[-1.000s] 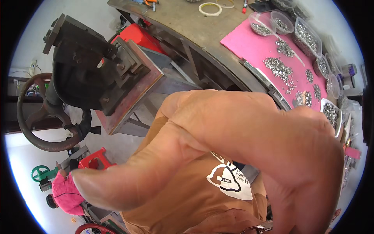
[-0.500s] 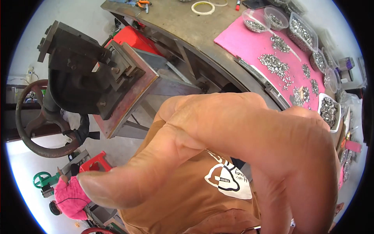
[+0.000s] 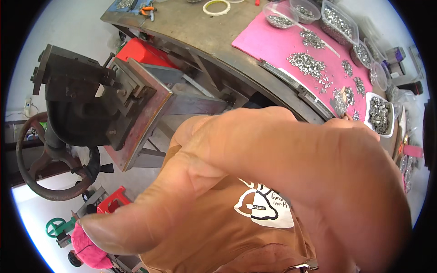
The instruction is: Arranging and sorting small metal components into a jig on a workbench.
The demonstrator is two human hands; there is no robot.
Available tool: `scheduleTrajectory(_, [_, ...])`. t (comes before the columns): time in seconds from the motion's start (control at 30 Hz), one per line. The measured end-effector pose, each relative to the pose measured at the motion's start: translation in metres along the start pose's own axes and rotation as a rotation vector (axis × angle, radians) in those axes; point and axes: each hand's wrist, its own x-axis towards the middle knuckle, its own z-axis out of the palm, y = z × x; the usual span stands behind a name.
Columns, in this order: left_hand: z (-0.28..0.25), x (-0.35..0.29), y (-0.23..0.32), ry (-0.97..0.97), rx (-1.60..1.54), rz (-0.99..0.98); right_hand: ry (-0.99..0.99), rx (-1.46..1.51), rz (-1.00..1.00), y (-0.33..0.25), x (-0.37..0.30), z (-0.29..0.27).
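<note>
Head view: clear tubs (image 3: 339,20) of small metal pieces (image 3: 309,63) on pink mat (image 3: 273,43).

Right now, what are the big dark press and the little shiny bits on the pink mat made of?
The big dark press looks like heavy cast iron or steel: blackened, with rusty brown edges on its plate. The little shiny bits seem to be bright metal, since they glint silver. The pink mat looks soft and matte, perhaps foam or felt.
</note>
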Motion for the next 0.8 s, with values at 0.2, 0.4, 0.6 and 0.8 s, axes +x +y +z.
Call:
scheduleTrajectory(0.2, [-0.003,-0.002,-0.015,0.027,-0.037,-0.025,-0.012,0.046,0.014,0.001,-0.001,0.004])
scheduleTrajectory(0.4, [-0.005,0.004,-0.024,0.059,-0.052,-0.057,0.016,0.033,-0.013,0.007,0.005,-0.001])
scheduleTrajectory(0.6, [-0.053,-0.021,-0.076,0.18,0.908,-0.329,0.011,0.059,-0.06,0.001,0.004,-0.01])
scheduleTrajectory(0.8, [-0.119,-0.089,-0.132,-0.08,1.917,-0.362,-0.058,0.087,-0.051,-0.01,0.0,0.005])
